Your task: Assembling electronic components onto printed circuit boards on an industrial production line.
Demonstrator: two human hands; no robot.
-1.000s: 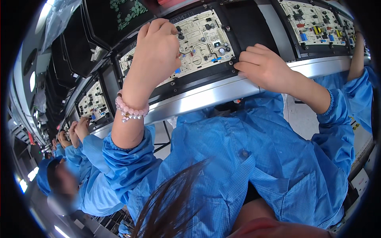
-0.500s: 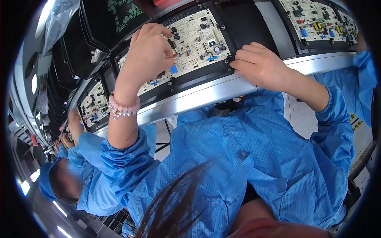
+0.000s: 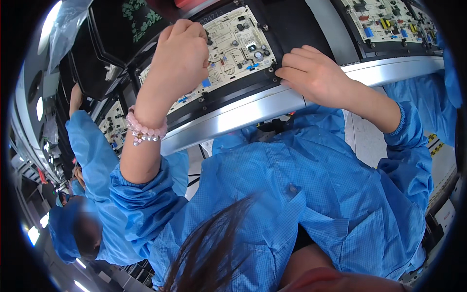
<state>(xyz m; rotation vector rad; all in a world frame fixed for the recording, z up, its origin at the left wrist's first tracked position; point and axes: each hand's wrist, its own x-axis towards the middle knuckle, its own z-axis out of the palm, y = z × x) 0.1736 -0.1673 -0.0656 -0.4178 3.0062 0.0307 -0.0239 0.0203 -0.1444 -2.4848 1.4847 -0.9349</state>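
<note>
A pale circuit board (image 3: 229, 48) lies in a black carrier frame (image 3: 233, 87), fitted with capacitors, blue parts and other small components. Over its left half is my left hand (image 3: 181, 61), fingers curled down and closed. Its fingertips are hidden, so whatever they pinch does not show. A pink and pearly bead bracelet (image 3: 146, 130) circles that wrist. My right hand (image 3: 314, 77) is at the carrier's right corner, next to the screws, with its fingers bent and closed against the edge. I cannot make out anything held in it.
A silver rail (image 3: 243, 113) runs along the near side. More populated boards stand at the right (image 3: 384, 22) and left (image 3: 114, 121). Black bins (image 3: 87, 48) line the far left, one with green parts (image 3: 141, 19). A co-worker in blue (image 3: 97, 151) reaches in at left.
The view has shifted slightly, with the board a little farther left and up. My left hand has moved slightly across the board. The co-worker's arm has risen toward the black bins.
</note>
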